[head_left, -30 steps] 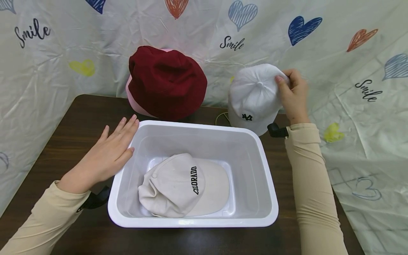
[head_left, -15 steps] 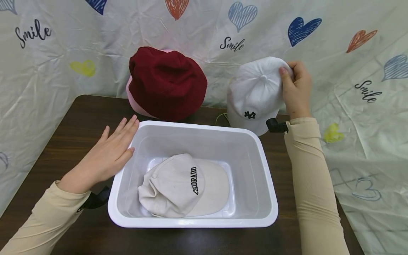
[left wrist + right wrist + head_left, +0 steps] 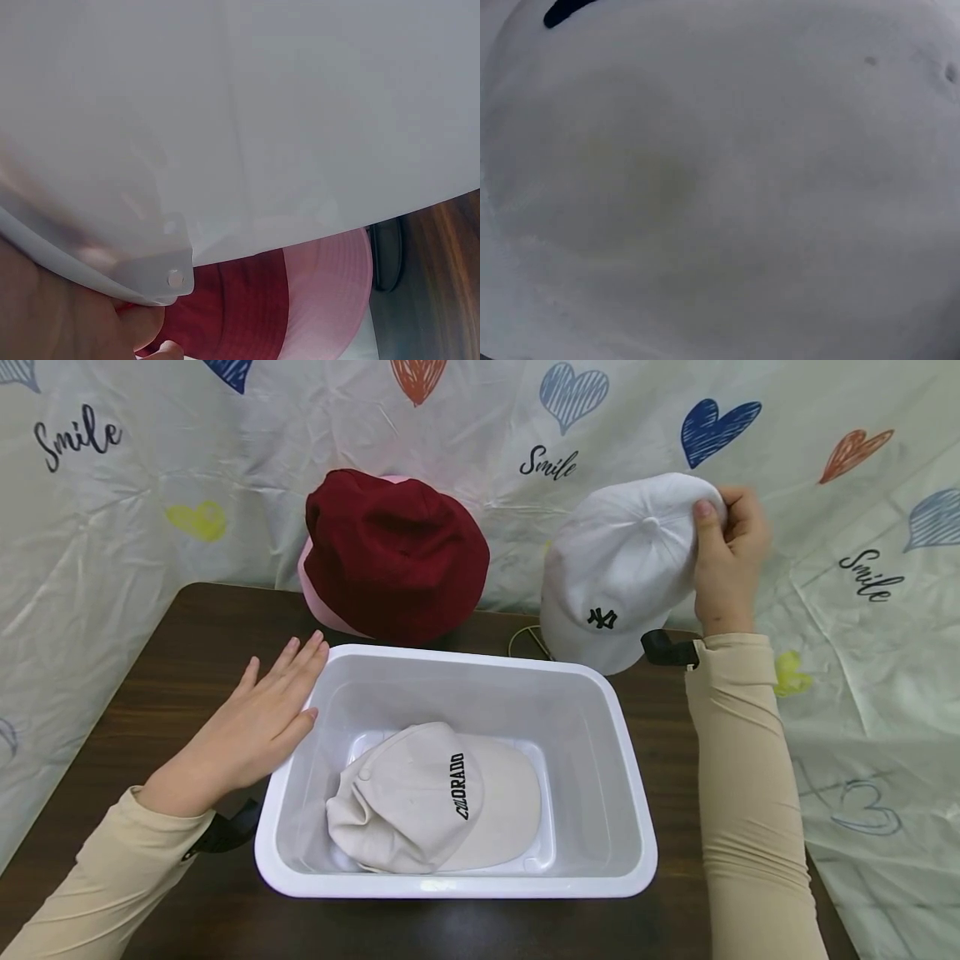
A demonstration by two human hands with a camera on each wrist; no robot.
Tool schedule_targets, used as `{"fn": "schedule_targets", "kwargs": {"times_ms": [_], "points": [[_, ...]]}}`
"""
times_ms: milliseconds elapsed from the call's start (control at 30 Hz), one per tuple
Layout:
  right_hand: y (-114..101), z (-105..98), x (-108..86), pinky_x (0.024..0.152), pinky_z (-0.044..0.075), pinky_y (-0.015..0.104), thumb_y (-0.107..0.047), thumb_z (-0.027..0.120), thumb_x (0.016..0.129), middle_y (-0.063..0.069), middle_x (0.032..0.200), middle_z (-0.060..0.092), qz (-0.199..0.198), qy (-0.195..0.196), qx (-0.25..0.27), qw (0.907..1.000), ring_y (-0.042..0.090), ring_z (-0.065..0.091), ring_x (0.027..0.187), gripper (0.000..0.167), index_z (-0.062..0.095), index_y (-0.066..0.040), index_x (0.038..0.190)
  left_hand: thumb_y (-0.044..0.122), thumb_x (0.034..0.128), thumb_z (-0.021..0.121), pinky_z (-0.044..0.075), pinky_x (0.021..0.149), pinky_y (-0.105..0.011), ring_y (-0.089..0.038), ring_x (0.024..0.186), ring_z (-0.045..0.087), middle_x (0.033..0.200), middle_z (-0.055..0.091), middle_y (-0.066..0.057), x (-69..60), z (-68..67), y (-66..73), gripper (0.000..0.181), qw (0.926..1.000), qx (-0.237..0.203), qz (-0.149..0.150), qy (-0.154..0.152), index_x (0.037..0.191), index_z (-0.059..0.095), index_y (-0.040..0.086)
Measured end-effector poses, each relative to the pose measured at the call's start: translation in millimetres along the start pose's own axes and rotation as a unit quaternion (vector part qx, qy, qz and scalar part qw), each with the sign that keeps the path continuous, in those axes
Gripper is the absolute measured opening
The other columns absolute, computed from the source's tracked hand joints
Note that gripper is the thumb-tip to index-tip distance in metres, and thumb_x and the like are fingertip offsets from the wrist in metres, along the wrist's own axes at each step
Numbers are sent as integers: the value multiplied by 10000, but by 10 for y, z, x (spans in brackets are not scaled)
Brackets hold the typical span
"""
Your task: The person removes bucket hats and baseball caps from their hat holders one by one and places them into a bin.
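Head view: nearest is the bare front strip of a dark wood-grain table, w/ beige sleeves coming in at both sides. Just behind that strip sits a white plastic tub, rounded corners, glossy rim. Inside on its floor, L of centre: off-white cap, "COLORADO" in blk caps running sideways across the front, brim to the R, crown slumped w/ a fold, covered button on top.

L hand lies along the tub's L rim, fingers straight, grasping nothing. L wrist view: mostly the tub's pale outer wall, plus a tab w/ a small round hole.

Farther back, R hand pinches the far R edge of a white cap, thumb on the near face. Cap is behind the tub's back R corner, tilted, crown toward the camera, brim low; can't tell if brim touches table. Blk interlocked "NY" logo on front, seams meeting at a white top button. R wrist view: just blurry white surface w/ a dk mark up top.

Back L, well apart from white cap: dk red hat over a pink hat.

Farthest: pale cloth printed "Smile" several times, plus blue, orange & yellow hearts.
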State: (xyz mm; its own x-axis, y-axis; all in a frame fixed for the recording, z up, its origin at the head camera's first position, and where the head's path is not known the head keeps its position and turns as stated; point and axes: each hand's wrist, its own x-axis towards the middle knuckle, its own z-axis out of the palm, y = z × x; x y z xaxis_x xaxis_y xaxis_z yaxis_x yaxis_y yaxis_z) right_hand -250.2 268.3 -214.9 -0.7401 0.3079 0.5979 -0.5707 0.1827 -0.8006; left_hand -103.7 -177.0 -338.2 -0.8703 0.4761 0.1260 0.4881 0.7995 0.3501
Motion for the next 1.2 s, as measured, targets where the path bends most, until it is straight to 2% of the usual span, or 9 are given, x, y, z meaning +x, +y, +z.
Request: {"fn": "schedule_targets", "kwargs": {"times_ms": [300, 500, 600, 700, 867, 1033, 1200], "points": [[-151, -41, 44, 742, 388, 242, 87, 571, 870, 95, 810, 575, -122, 352, 728, 9966, 171, 526, 777, 107, 629, 9, 825, 191, 974, 398, 38, 1068, -639, -310, 1433, 22, 1575, 53, -111, -2, -6, 9, 634, 10000, -7, -30, 12, 1511, 102, 32], [-227, -127, 65, 722, 397, 266, 75, 616, 850, 123, 796, 574, -294, 534, 871, 9943, 187, 537, 763, 55, 614, 35, 813, 193, 976, 398, 38, 1067, -640, -310, 1433, 23, 1576, 49, -108, 3, 2, 6, 631, 10000, -13, -12, 4, 1510, 105, 31], [-241, -180, 59, 712, 409, 269, 56, 623, 853, 102, 778, 586, -646, 266, 708, 9950, 179, 542, 746, 36, 626, 39, 821, 194, 976, 399, 37, 1066, -641, -316, 1432, 24, 1574, 53, -118, 5, 6, 4, 634, 10000, -17, -8, -2, 1510, 100, 29], [-237, -206, 45, 686, 408, 265, 64, 638, 839, 107, 754, 587, -600, 77, 790, 9950, 176, 535, 721, 29, 632, 69, 811, 194, 977, 399, 42, 1066, -641, -321, 1431, 29, 1574, 57, -122, 0, 3, 7, 634, 10000, -29, -17, -5, 1510, 99, 29], [-206, -224, 11, 669, 408, 253, 127, 649, 796, 132, 734, 586, -78, -105, 1160, 9932, 181, 535, 700, 31, 621, 113, 794, 195, 979, 399, 41, 1068, -639, -327, 1430, 36, 1574, 56, -118, 4, -7, 23, 631, 10000, -36, -13, -18, 1509, 102, 27], [-204, -166, -44, 652, 438, 237, 120, 662, 792, 110, 742, 610, -170, -769, 881, 9930, 167, 558, 690, 34, 646, 105, 817, 201, 983, 395, 39, 1073, -630, -299, 1435, 18, 1577, 49, -92, -27, 3, 19, 630, 9999, -74, -89, 37, 1514, 93, 48], [-281, -142, -71, 611, 422, 206, 81, 697, 786, 79, 736, 621, -309, -1116, 537, 9918, 134, 544, 658, 39, 670, 82, 813, 186, 987, 385, 42, 1066, -640, -283, 1437, 6, 1578, 44, -88, -20, 20, 8, 625, 9997, -97, 96, 182, 1516, 80, 54]]}}
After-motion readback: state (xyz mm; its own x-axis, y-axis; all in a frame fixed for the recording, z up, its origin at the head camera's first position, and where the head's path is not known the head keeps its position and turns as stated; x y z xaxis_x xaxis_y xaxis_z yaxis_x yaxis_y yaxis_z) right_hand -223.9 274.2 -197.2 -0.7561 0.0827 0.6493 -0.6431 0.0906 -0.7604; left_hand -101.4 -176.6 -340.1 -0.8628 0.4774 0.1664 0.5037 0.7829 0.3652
